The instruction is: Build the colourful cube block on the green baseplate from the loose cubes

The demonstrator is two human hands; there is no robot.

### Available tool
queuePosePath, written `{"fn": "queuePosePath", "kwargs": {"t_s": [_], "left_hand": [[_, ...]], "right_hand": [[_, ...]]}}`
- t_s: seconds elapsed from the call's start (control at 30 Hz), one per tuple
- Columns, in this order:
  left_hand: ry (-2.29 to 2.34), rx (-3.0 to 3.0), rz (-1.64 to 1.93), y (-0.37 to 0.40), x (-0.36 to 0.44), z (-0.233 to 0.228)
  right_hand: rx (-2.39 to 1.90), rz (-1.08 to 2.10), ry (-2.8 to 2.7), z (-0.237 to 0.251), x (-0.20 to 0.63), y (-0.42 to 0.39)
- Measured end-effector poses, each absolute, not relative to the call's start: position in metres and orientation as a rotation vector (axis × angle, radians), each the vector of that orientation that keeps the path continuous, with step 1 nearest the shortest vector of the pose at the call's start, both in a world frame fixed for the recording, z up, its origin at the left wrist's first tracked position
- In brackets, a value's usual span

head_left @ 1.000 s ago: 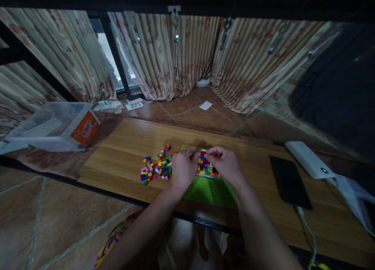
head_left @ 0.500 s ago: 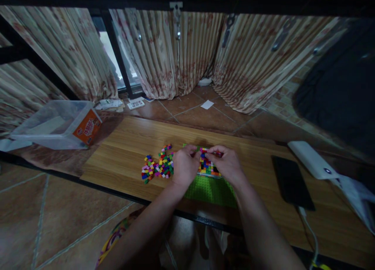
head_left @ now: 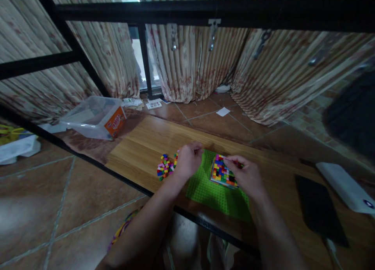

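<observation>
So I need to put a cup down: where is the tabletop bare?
Bare wood lies left of the loose bricks toward the table's left end, behind the green baseplate, and between baseplate and phone. It is crowded where the left hand and right hand meet the brick block.

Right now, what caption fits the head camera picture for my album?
Two bare hands, left hand and right hand, work at a multicoloured brick mosaic on a green studded baseplate.
</observation>
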State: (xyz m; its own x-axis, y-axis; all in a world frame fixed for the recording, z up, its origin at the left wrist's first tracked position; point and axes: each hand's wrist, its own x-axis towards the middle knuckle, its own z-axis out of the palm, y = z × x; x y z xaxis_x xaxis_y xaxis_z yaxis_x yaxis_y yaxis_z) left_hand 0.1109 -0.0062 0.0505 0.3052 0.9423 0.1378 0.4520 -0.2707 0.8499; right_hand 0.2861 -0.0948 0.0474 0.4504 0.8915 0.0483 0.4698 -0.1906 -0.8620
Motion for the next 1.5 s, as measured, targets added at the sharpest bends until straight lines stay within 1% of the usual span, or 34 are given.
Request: {"fn": "queuePosePath", "kwargs": {"t_s": [0.07,0.13,0.2,0.3,0.47,0.83,1.17,1.37,1.5], "left_hand": [[1.193,1.922,0.748,0.012,0.092,0.052],[1.28,2.03,0.623,0.026,0.075,0.053],[1.329,2.064,0.579,0.031,0.064,0.055],[1.352,2.145,0.514,0.025,0.064,0.056],[1.39,2.344,0.356,0.011,0.077,0.056],[1.155,2.418,0.281,0.007,0.076,0.057],[1.262,2.506,0.129,0.0,0.084,0.065],[1.324,2.584,0.137,-0.005,0.091,0.057],[1.347,2.547,0.209,-0.007,0.093,0.053]], "right_hand": [[-1.844,0.577,-1.156,0.046,0.289,-0.098],[-1.867,0.534,-1.127,0.046,0.292,-0.1],[-1.866,0.475,-1.095,0.046,0.294,-0.101],[-1.856,0.421,-1.064,0.047,0.295,-0.1],[-1.861,0.433,-1.038,0.049,0.292,-0.097],[-1.849,0.411,-1.082,0.052,0.291,-0.098],[-1.826,0.484,-1.034,0.058,0.285,-0.1],[-1.823,0.505,-1.029,0.056,0.288,-0.099],[-1.82,0.482,-1.057,0.054,0.291,-0.098]]}}
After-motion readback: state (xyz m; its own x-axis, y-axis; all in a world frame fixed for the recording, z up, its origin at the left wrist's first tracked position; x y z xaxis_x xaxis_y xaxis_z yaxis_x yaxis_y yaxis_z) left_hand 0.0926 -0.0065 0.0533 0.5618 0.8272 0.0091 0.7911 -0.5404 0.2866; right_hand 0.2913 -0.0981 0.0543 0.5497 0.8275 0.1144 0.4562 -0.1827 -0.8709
